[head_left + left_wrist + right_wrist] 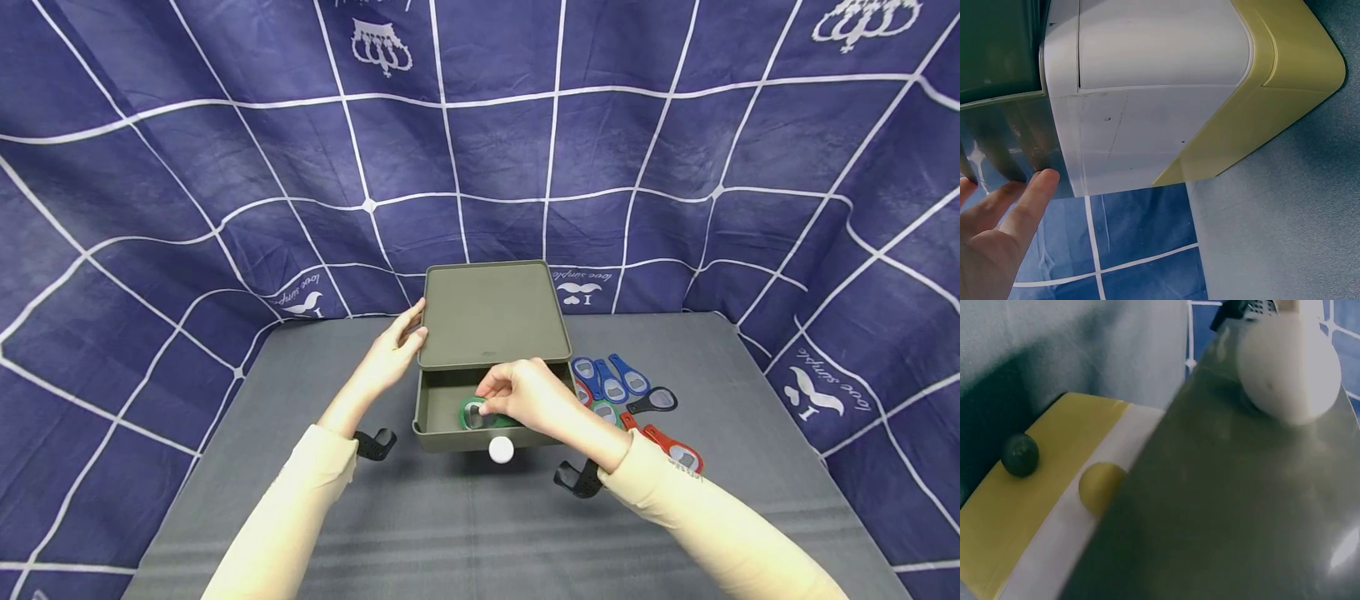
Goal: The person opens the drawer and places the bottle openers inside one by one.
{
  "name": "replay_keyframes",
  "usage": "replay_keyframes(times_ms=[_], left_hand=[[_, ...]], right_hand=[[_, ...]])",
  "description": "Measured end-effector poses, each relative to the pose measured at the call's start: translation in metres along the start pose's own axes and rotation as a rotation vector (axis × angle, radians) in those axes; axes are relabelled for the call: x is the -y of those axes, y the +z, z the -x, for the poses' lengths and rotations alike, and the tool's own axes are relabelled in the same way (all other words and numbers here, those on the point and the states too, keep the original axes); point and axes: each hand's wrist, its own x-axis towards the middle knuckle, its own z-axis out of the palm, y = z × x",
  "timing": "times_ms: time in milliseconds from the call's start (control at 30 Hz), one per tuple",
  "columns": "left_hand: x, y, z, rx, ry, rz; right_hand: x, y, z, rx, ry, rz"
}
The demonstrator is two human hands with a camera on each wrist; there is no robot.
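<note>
An olive-green drawer (495, 437) with a white knob (501, 450) is pulled out from the top tier of a small cabinet (495, 312). Inside it lies a green bottle opener (468, 425), its round end to the left. My right hand (531, 395) reaches into the drawer and pinches that opener between thumb and fingers. Along the cabinet's left side rests my left hand (392, 354), its fingers extended. In the left wrist view those fingertips (1047, 178) touch the side wall. The right hand is out of sight in the right wrist view.
Right of the cabinet lie several bottle openers, including a blue one (635, 385), a black one (651, 400) and a red one (678, 450). Below the green tier are a white tier with a yellow knob (1101, 486) and a yellow tier with a dark green knob (1020, 455).
</note>
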Motion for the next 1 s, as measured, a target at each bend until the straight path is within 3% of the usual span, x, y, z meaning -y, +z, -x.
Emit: replay_keyframes(times_ms=[300,533,800,1000], left_hand=[[0.000,-0.001,0.000,-0.012,0.003,0.016],[0.001,-0.002,-0.001,-0.016,0.000,0.023],[-0.001,-0.002,0.000,-0.008,0.000,0.001],[-0.001,0.000,0.001,0.005,-0.019,-0.010]], right_hand=[[-0.006,0.004,-0.001,0.070,0.010,0.070],[-0.005,-0.004,0.000,0.123,0.010,0.045],[-0.004,-0.031,0.011,0.104,0.019,-0.111],[-0.017,-0.060,0.025,0.015,0.054,-0.245]])
